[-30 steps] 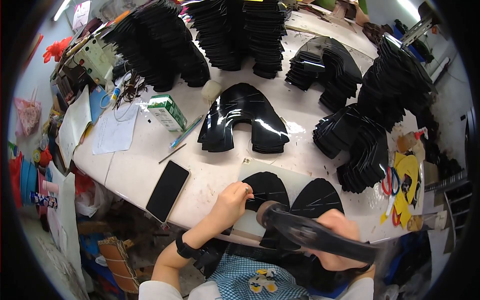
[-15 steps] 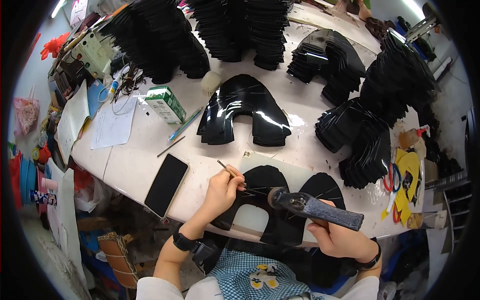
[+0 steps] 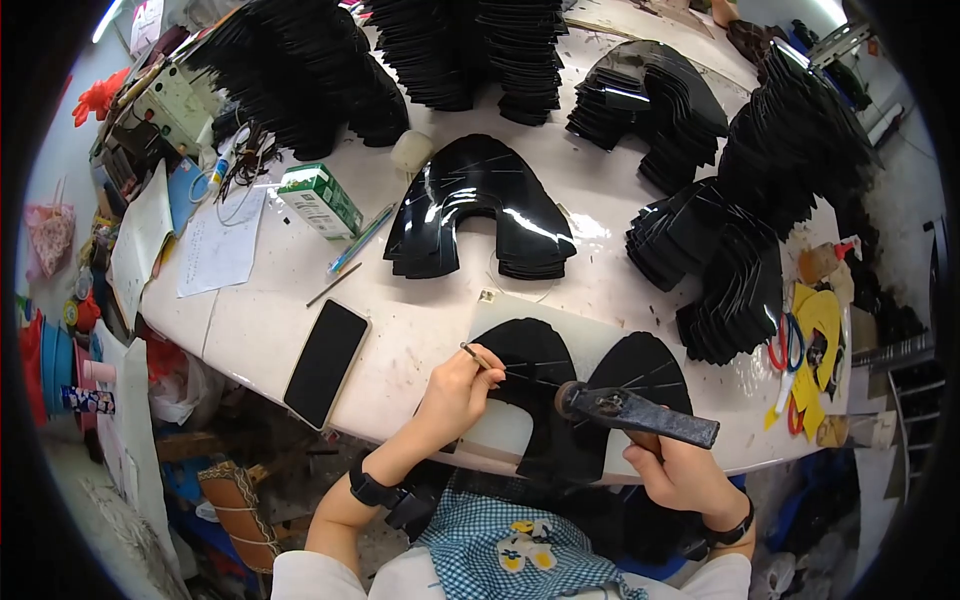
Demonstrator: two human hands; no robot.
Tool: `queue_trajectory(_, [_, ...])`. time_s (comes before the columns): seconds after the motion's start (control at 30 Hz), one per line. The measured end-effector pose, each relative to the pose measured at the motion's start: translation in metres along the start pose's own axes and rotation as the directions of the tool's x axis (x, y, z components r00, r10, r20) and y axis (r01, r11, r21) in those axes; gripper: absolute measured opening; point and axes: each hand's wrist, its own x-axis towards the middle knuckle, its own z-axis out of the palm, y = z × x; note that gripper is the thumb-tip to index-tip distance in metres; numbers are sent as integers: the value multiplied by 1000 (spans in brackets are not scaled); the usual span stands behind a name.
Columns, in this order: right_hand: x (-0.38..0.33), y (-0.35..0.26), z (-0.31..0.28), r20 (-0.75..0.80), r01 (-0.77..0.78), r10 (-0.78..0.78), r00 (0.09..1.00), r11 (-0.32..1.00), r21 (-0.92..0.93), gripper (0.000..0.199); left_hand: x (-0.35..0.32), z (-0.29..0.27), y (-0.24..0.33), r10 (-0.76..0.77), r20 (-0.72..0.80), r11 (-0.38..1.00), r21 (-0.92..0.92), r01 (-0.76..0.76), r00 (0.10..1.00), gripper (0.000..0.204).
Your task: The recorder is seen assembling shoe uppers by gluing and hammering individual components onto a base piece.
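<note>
Two black U-shaped pieces, the left one [image 3: 522, 348] and the right one [image 3: 640, 362], lie side by side on a translucent whitish board [image 3: 498, 430] at the table's near edge. My left hand [image 3: 458, 390] is closed around a thin metal rod like a punch [image 3: 474, 354], held tilted over the left piece; its lower end is hard to make out. In my right hand [image 3: 688, 478] is a hammer [image 3: 640, 412], gripped by its wooden handle. The dark hammer head hangs over the gap between the pieces, its round face toward my left hand, apart from the rod.
A small stack of glossy black pieces [image 3: 482, 165] lies ahead, with taller stacks [image 3: 420, 50] behind and more [image 3: 735, 300] at right. Left are a phone [image 3: 327, 362], pens [image 3: 362, 238], a green-white box [image 3: 320, 200] and paper [image 3: 225, 240]. Scissors [image 3: 786, 345] lie far right.
My left hand has moved right with the rod, over the left piece. The hammer has shifted slightly right. The whole view has tipped a little, so the table's things sit higher.
</note>
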Motion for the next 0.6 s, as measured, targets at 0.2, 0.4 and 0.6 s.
queue_trajectory(0.2, [-2,3,0,56,-9,9,998,1000,-8,30,0,2,2,7,-13,998,55,-6,1000,5])
queue_trajectory(0.4, [1,-2,1,25,21,-21,999,1000,0,30,1,4,4,113,-14,989,101,-111,993,11])
queue_trajectory(0.6, [-12,-42,-15,22,-131,132,991,990,-58,40,-2,5,8,190,41,954,228,-194,981,14])
